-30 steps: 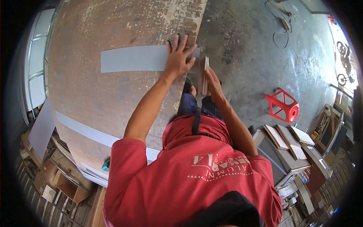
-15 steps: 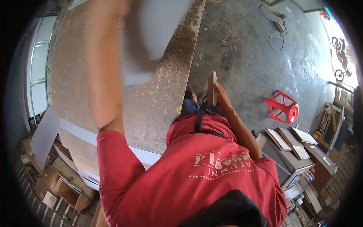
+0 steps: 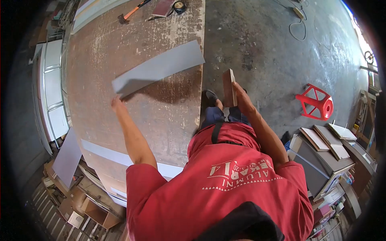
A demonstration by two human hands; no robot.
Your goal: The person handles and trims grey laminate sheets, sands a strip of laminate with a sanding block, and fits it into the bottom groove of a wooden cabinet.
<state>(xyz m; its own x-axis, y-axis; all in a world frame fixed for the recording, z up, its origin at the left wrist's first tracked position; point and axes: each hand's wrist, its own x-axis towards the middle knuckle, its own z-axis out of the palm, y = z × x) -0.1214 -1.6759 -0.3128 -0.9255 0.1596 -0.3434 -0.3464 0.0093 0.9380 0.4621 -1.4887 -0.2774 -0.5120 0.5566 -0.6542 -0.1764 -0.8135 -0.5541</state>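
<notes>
Scuffed tabletop [image 3: 94,80], left fingers [image 3: 117,99] pinching grey strip [image 3: 163,65], right fingers [image 3: 238,89] clasping wooden block [image 3: 228,90]

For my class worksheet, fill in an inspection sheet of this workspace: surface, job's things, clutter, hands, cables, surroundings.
Surface: brown worktable, scuffed, with pale worn patches.
Job's things: grey strip slanting across the worktable, a shadow beside it; wooden block beyond the table's edge.
Clutter: orange-handled tool, dark red piece and tape measure at the top of the view; pale strip lower down.
Hands: left hand holds the grey strip's end; right hand holds the block.
Cables: cord looped on the floor.
Surroundings: red stool on its side; loose boards at the right.
</notes>
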